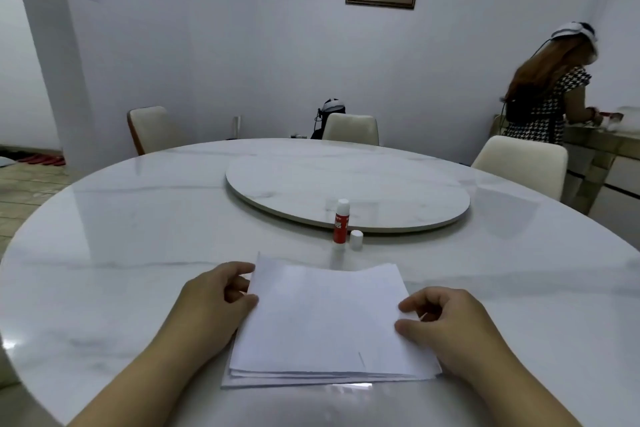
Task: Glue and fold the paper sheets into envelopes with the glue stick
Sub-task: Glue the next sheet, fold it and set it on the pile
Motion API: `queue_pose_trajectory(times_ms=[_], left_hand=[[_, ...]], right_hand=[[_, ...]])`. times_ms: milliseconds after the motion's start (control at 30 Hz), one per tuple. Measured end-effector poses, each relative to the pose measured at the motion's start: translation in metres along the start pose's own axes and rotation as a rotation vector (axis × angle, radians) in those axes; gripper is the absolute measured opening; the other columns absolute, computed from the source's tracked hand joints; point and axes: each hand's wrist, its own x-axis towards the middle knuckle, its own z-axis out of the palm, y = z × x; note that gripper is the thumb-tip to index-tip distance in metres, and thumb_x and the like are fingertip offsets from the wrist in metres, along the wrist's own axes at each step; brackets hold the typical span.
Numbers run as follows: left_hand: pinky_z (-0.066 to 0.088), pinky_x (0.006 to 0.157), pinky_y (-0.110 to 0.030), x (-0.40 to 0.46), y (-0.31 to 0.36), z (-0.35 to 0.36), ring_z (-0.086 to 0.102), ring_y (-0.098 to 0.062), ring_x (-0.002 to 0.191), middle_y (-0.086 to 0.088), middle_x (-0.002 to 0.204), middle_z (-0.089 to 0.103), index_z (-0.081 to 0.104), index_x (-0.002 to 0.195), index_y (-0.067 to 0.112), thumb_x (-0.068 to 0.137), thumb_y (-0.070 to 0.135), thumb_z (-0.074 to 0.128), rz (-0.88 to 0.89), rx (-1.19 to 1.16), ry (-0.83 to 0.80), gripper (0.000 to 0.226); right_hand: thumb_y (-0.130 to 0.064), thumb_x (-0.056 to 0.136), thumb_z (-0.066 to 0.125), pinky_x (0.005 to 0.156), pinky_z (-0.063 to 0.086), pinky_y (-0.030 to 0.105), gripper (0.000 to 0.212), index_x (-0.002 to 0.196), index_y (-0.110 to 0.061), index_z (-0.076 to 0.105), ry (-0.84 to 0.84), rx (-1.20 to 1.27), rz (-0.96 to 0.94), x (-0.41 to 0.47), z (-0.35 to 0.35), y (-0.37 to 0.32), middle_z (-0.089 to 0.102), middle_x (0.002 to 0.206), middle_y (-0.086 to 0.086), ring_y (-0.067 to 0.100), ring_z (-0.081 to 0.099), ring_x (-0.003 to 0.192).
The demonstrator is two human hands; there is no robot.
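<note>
White paper sheets (325,322) lie in a loose stack between both hands: the left hand (214,298) has its curled fingers on the stack's left edge, thumb on top, and the right hand (446,319) pinches the right edge between thumb and fingertips. Each grip seems closed on paper. To do this step well, I would say, only the top sheet should be peeled off, sliding it away with the rest pinned down, since the lower edges are already fanned. Just beyond the grips stands the glue stick (341,220), uncapped, its cap (356,239) beside it, both hard against the rim of the turntable (398,184). On either side of the hands the marble table (104,246) offers open room for folding; the near edge sits close below the stack.
</note>
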Motion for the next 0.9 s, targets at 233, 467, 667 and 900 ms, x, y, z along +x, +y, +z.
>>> queue_pose_trajectory(times_ms=[233, 467, 667, 900], left_hand=[[0.038, 0.079, -0.02, -0.001, 0.002, 0.004, 0.057, -0.01, 0.086, 0.006, 0.106, 0.064, 0.057, 0.124, 0.021, 0.085, 0.009, 0.059, 0.04, 0.198, 0.023, 0.042], [0.037, 0.086, -0.023, -0.001, 0.007, 0.004, 0.054, -0.019, 0.11, -0.001, 0.124, 0.06, 0.047, 0.133, 0.014, 0.093, 0.019, 0.05, -0.055, 0.285, 0.009, 0.04], [0.037, 0.072, -0.028, 0.003, 0.022, 0.004, 0.051, -0.024, 0.088, -0.008, 0.104, 0.06, 0.038, 0.072, 0.023, 0.094, 0.009, 0.036, -0.18, 0.297, -0.066, 0.026], [0.04, 0.079, -0.031, 0.01, 0.018, 0.006, 0.055, -0.025, 0.087, -0.009, 0.103, 0.061, 0.027, 0.064, 0.027, 0.091, 0.006, 0.038, -0.218, 0.09, -0.06, 0.036]], right_hand=[[-0.018, 0.062, 0.084, 0.047, 0.034, 0.008, 0.019, 0.072, -0.026, 0.07, -0.017, -0.044, -0.007, -0.001, 0.001, -0.001, 0.056, 0.069, -0.009, 0.003, 0.056, 0.061], [-0.031, 0.073, 0.077, 0.049, 0.038, 0.013, 0.009, 0.079, -0.03, 0.07, 0.019, 0.007, -0.012, -0.002, 0.004, 0.004, 0.061, 0.075, -0.009, 0.003, 0.059, 0.067], [-0.023, 0.079, 0.07, 0.055, 0.041, 0.016, 0.01, 0.085, -0.031, 0.069, -0.002, 0.023, -0.03, 0.0, 0.007, 0.004, 0.065, 0.081, -0.005, 0.008, 0.06, 0.071], [-0.018, 0.08, 0.07, 0.061, 0.042, 0.014, 0.014, 0.088, -0.03, 0.067, 0.002, 0.033, -0.025, 0.002, 0.006, 0.006, 0.067, 0.087, -0.004, 0.006, 0.061, 0.078]])
